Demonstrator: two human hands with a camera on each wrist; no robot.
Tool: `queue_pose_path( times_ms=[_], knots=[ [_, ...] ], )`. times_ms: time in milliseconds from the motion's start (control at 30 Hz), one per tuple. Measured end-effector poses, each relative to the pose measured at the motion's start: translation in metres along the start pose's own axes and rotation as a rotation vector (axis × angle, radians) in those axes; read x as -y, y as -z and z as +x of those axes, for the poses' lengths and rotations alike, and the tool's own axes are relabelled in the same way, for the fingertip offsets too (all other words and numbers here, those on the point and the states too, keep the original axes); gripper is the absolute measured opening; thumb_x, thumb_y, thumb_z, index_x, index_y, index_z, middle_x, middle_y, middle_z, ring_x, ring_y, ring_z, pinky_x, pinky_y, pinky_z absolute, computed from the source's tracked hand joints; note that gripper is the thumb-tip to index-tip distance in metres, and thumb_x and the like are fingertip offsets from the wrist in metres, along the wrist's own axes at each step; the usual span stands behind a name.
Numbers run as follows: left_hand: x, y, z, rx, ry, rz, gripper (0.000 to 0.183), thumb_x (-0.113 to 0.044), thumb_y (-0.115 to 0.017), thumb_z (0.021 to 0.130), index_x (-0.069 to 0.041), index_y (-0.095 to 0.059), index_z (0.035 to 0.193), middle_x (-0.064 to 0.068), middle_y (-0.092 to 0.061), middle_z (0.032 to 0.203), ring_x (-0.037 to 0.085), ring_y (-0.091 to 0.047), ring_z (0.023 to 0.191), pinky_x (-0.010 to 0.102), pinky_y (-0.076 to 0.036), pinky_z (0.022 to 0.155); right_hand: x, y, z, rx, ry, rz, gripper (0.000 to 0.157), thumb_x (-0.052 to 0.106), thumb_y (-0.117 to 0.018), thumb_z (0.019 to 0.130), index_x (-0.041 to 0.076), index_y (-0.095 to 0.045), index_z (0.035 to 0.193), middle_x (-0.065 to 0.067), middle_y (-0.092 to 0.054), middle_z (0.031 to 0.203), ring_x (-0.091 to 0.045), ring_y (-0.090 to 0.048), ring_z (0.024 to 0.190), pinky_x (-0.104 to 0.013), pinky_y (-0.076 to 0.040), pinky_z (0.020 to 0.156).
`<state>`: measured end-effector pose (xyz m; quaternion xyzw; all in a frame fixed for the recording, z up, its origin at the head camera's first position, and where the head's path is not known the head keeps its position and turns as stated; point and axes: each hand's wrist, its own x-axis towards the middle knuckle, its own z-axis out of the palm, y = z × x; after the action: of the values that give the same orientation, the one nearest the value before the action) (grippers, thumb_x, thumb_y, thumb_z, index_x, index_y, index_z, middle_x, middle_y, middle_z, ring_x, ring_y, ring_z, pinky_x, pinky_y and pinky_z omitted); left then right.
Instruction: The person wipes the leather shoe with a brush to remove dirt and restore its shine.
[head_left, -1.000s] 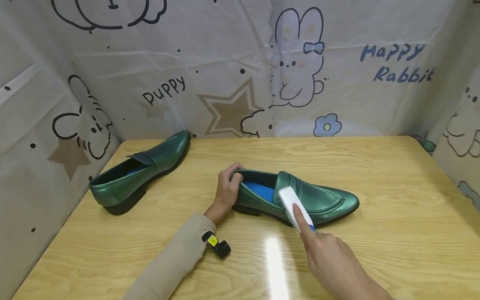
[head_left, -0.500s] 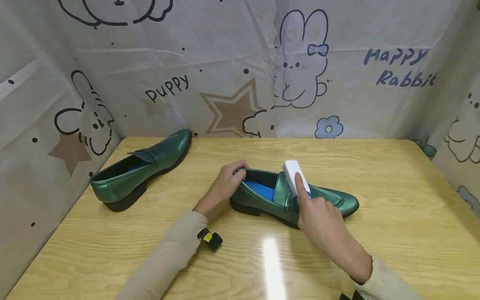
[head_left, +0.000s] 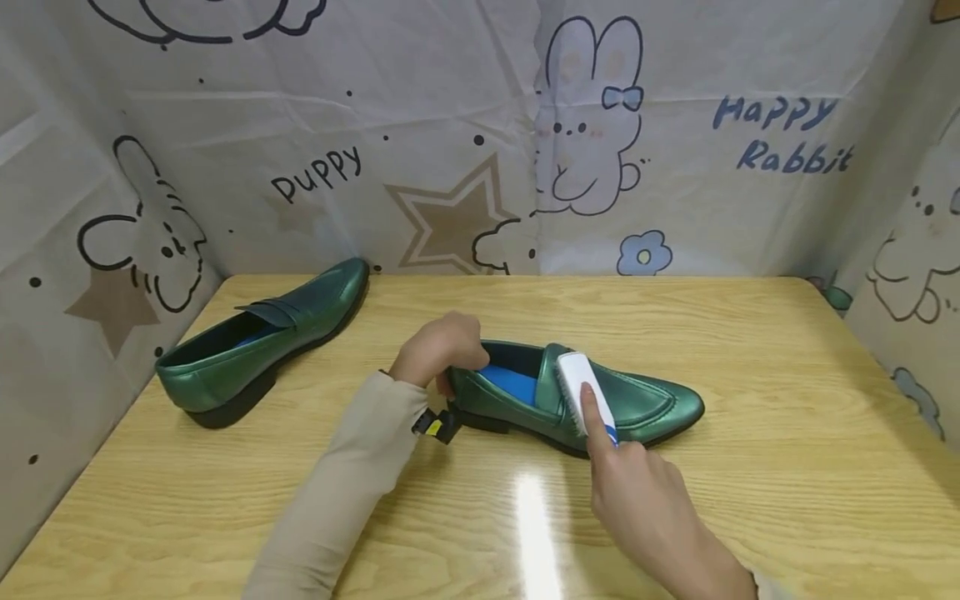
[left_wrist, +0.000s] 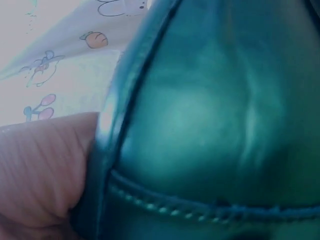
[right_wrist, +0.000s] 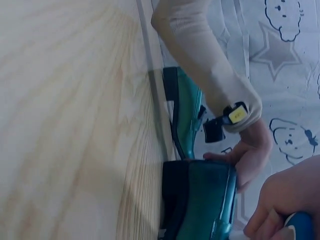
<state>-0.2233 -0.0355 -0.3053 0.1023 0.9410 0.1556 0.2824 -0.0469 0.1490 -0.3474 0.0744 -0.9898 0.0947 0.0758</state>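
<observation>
A metallic green loafer [head_left: 645, 396] with a blue insole and dark sole stands on the table, toe to the right. My left hand [head_left: 444, 346] grips its heel end, thumb over the rim by the opening; the other fingers are largely hidden behind the heel. In the left wrist view, green leather [left_wrist: 200, 120] fills most of the frame beside a bit of my hand [left_wrist: 42, 170]. My right hand [head_left: 648, 504] holds a white-backed brush [head_left: 579, 379], index finger stretched along its back. The bristles lie against the strap and vamp. Its blue handle [right_wrist: 301, 225] shows in the right wrist view.
A matching green loafer [head_left: 225, 371] stands at the table's left side, toe toward the back. The wooden table [head_left: 787, 433] meets a cartoon-printed cloth [head_left: 442, 92] at the back and sides. A black camera [head_left: 438, 425] sits on my left wrist.
The brush has gone to the far side of the vamp and come back toward me. My left wrist has risen and turned over the heel. The loafer stays almost in place.
</observation>
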Motion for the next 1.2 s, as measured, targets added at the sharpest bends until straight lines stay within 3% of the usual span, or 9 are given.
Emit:
queue_pose_path(
  times_ms=[167,267,367,533,667,800,933,1067,1200],
  knots=[
    [0.002,-0.002,-0.001,-0.031,-0.010,-0.023,0.033,-0.004,-0.050,0.090,0.006,-0.053,0.121,0.030,-0.051,0.125,0.025,-0.065,0.047,0.033,-0.055,0.051,-0.004,-0.007,0.022,-0.067,0.032,0.015,0.063,0.003,-0.053,0.090,0.002,-0.030,0.149,-0.003,-0.043,0.047,-0.013,-0.038,0.038,-0.026,-0.029,0.034],
    [0.009,-0.007,-0.004,-0.083,-0.047,-0.089,0.009,-0.002,-0.049,0.089,0.002,-0.056,0.093,0.020,-0.056,0.094,0.024,-0.064,0.045,0.030,-0.053,0.049,-0.006,-0.011,0.035,-0.095,0.046,0.022,0.065,0.001,-0.055,0.088,0.001,-0.031,0.148,-0.008,-0.049,0.050,-0.014,-0.040,0.039,-0.027,-0.031,0.035],
    [0.016,-0.014,-0.009,-0.139,-0.088,-0.138,0.025,0.000,-0.046,0.088,-0.009,-0.042,0.065,0.003,-0.038,0.064,0.022,-0.063,0.044,0.026,-0.048,0.044,-0.004,-0.012,0.034,-0.078,0.044,0.023,0.068,0.000,-0.057,0.086,0.003,-0.030,0.148,-0.008,-0.049,0.051,-0.015,-0.041,0.039,-0.029,-0.033,0.035],
    [0.020,-0.020,-0.016,-0.183,-0.104,-0.152,0.029,-0.001,-0.046,0.087,-0.012,-0.040,0.060,0.000,-0.038,0.055,0.023,-0.064,0.046,0.027,-0.049,0.045,0.005,-0.016,-0.002,-0.039,0.070,-0.021,0.081,0.000,-0.063,0.079,0.007,-0.025,0.150,-0.002,-0.041,0.052,-0.013,-0.038,0.040,-0.027,-0.031,0.036],
    [0.020,-0.015,-0.020,-0.115,-0.074,-0.125,0.029,-0.006,-0.045,0.090,-0.011,-0.041,0.061,0.005,-0.047,0.055,0.026,-0.065,0.049,0.027,-0.048,0.049,0.006,-0.021,-0.024,-0.103,0.101,-0.054,0.088,0.000,-0.067,0.073,0.010,-0.025,0.150,-0.002,-0.041,0.053,-0.013,-0.038,0.040,-0.027,-0.030,0.036],
    [0.025,-0.011,-0.018,-0.040,-0.070,-0.156,0.024,-0.006,-0.042,0.092,0.000,-0.055,0.073,0.014,-0.059,0.055,0.026,-0.068,0.053,0.027,-0.050,0.058,0.006,-0.022,-0.022,-0.135,0.107,-0.060,0.089,0.000,-0.067,0.072,0.010,-0.025,0.150,-0.002,-0.041,0.053,-0.013,-0.037,0.040,-0.027,-0.029,0.036],
    [0.033,-0.013,-0.019,-0.044,-0.117,-0.212,0.024,-0.001,-0.039,0.089,0.010,-0.059,0.098,0.020,-0.064,0.067,0.023,-0.068,0.054,0.030,-0.053,0.068,0.004,-0.018,-0.006,-0.129,0.092,-0.056,0.088,-0.001,-0.066,0.073,0.008,-0.026,0.150,-0.003,-0.042,0.052,-0.013,-0.038,0.040,-0.027,-0.030,0.036],
    [0.034,-0.020,-0.023,-0.138,-0.168,-0.247,0.029,0.002,-0.039,0.085,0.008,-0.060,0.103,0.026,-0.066,0.087,0.019,-0.066,0.049,0.035,-0.053,0.078,-0.001,-0.013,0.012,-0.201,0.087,-0.081,0.087,-0.003,-0.065,0.072,0.004,-0.027,0.149,-0.003,-0.038,0.049,-0.013,-0.035,0.038,-0.026,-0.028,0.034],
    [0.029,-0.033,-0.024,-0.280,-0.199,-0.274,0.042,0.005,-0.041,0.083,0.010,-0.055,0.121,0.026,-0.068,0.094,0.017,-0.065,0.047,0.029,-0.054,0.058,-0.005,-0.008,0.025,-0.258,0.067,-0.080,0.084,-0.004,-0.063,0.074,0.004,-0.027,0.149,-0.005,-0.040,0.048,-0.015,-0.036,0.036,-0.027,-0.028,0.033]
  ],
)
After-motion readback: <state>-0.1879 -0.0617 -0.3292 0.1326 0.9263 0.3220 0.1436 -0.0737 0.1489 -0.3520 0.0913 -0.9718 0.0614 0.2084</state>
